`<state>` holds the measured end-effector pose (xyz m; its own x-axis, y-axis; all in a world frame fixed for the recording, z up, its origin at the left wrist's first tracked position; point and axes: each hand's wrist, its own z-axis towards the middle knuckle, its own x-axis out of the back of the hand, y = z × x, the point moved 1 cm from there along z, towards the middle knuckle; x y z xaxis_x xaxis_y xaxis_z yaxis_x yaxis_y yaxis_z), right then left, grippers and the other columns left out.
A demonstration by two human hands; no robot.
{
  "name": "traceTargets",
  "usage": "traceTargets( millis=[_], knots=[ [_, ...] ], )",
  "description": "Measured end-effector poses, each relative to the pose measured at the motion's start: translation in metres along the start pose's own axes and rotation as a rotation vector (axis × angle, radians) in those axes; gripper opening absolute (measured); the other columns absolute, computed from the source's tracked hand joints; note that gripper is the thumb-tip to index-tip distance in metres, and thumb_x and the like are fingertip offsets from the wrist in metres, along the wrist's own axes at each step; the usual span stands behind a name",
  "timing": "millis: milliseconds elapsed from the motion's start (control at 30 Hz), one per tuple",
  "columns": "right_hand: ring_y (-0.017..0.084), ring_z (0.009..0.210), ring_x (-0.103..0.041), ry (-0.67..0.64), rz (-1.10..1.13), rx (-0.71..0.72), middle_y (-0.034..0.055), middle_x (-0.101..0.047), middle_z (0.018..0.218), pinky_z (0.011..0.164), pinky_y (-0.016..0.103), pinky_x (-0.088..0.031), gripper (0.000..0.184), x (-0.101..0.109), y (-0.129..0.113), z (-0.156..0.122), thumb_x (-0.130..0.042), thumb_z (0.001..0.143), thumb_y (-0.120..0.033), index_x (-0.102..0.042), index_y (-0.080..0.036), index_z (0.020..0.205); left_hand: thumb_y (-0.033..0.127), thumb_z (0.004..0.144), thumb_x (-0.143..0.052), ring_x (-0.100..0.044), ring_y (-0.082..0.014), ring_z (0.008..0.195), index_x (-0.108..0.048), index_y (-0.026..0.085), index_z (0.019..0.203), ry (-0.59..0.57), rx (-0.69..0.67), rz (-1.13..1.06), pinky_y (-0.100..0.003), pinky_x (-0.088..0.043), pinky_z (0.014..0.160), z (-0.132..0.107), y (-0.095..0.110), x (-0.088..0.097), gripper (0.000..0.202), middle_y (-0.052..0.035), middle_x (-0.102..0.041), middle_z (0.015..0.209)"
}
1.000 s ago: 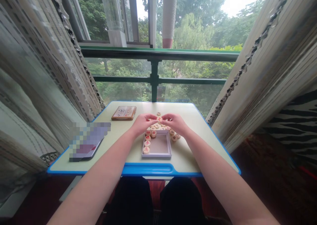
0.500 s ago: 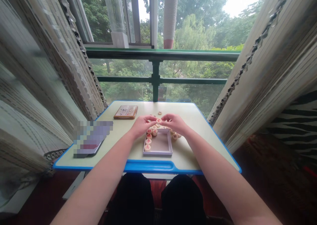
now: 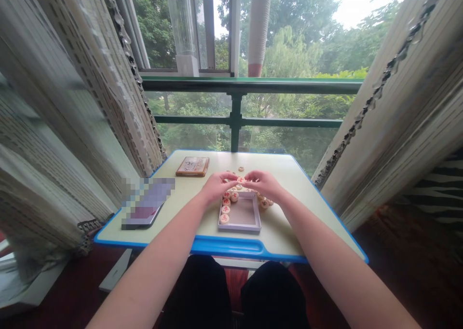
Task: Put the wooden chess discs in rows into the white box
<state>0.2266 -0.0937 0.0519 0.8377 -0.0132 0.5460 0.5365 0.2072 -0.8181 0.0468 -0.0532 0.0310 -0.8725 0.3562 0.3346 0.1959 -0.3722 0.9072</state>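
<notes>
Between the fingertips of my left hand (image 3: 221,185) and my right hand (image 3: 265,184) is a round Chinese chess piece (image 3: 240,180) with a red character, held just beyond the far edge of an open shallow box (image 3: 258,218). Both hands pinch it from opposite sides. Along the box's left wall stands a column of red-marked pieces (image 3: 225,210), with one more piece (image 3: 234,197) beside its top. Loose pieces (image 3: 264,204) lie right of the box, partly under my right hand. Others behind the hands are partly hidden.
A flat decorated box (image 3: 193,166) lies at the table's back left. Nearer on the left is a phone-like flat device (image 3: 148,208), partly blurred out. One loose piece (image 3: 241,169) sits farther back. The table (image 3: 307,213) has a blue rim, with curtains either side.
The whole view has shifted, so everything appears farther right and slightly lower. Both hands keep hold of the same chess piece above the box's far edge.
</notes>
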Motion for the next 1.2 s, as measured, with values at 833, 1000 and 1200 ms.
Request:
traceTargets(
  millis=[833,1000,1200],
  knots=[
    [0.012,0.066,-0.051,0.039,-0.058,0.044,0.0008,-0.061,0.075,0.061,0.025,-0.039,0.034,-0.005,0.011,0.003,-0.066,0.064,-0.046,-0.063,-0.016,0.078,0.041,0.065,-0.069,-0.063,-0.0219,0.085,-0.068,0.013,0.091,-0.008,-0.001,-0.009,-0.034,-0.050,0.076,0.008,-0.012,-0.002,0.038,-0.0112,-0.069,0.094],
    [0.011,0.066,-0.051,0.043,-0.031,0.033,0.0004,-0.060,0.075,0.060,0.024,-0.040,0.030,-0.004,0.011,0.004,-0.067,0.063,-0.041,-0.062,-0.016,0.079,0.042,0.063,-0.070,-0.063,-0.0218,0.083,-0.069,0.013,0.090,0.004,-0.005,-0.010,-0.034,-0.049,0.075,0.010,-0.012,-0.003,0.038,-0.0100,-0.070,0.089],
    [0.011,0.068,-0.052,0.054,-0.012,0.056,0.0009,-0.061,0.078,0.063,0.025,-0.041,0.029,-0.002,0.009,0.004,-0.067,0.065,-0.041,-0.061,-0.016,0.079,0.043,0.061,-0.072,-0.063,-0.0216,0.080,-0.069,0.012,0.088,0.018,0.000,-0.022,-0.034,-0.049,0.071,0.010,-0.010,-0.005,0.042,-0.0109,-0.069,0.088]
  ],
)
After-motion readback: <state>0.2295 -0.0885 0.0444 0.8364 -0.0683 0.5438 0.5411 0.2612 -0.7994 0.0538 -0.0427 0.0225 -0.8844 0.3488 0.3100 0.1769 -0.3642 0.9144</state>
